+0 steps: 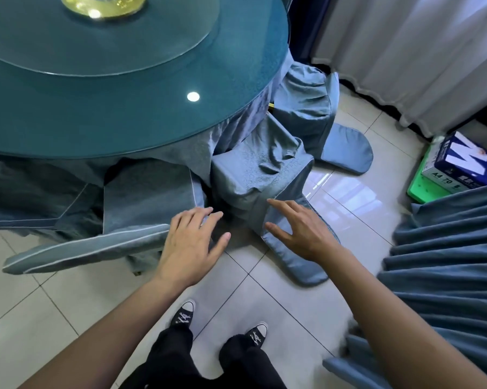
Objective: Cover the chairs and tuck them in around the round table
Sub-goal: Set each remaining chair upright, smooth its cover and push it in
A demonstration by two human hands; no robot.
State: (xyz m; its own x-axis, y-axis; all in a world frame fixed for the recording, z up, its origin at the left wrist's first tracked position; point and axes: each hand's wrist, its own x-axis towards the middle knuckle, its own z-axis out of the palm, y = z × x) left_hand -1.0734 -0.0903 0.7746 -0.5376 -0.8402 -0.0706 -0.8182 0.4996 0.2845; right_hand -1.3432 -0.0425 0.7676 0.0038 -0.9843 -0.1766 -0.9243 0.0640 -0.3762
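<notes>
While the person stood on the tiled floor (68,318), black sneakers (184,315) pointing toward the bench (124,108), both arms reached forward and down. Nearest on the right, a pleated blue fabric (447,276) lay bunched at the frame edge; whether it was another cover cannot be told. The left hand (190,242) was released, fingers relaxed and spread, its fingertips resting at the corner of the left covered chair (141,197), apparently to steady it. The right hand (298,234) was likewise released, fingers extended and thumb apart, lying against the back of the middle covered chair (262,178) without grasping it; the flat palm suggested a push rather than a pull. That chair stood between the hands, its seat partly under the bench rim, its cover wrinkled on the seat and its rounded back panel slanting out toward the viewer. Probably it was being tucked in. Beyond it, a third covered chair (315,108) sat against the bench skirt, its rounded back just beside the middle chair. The round bench carried a glass turntable (96,37) and a yellow centrepiece (102,4). Farther right, a box of A4 paper (466,161) rested on a green stool (421,186) before pale curtains (419,51).
</notes>
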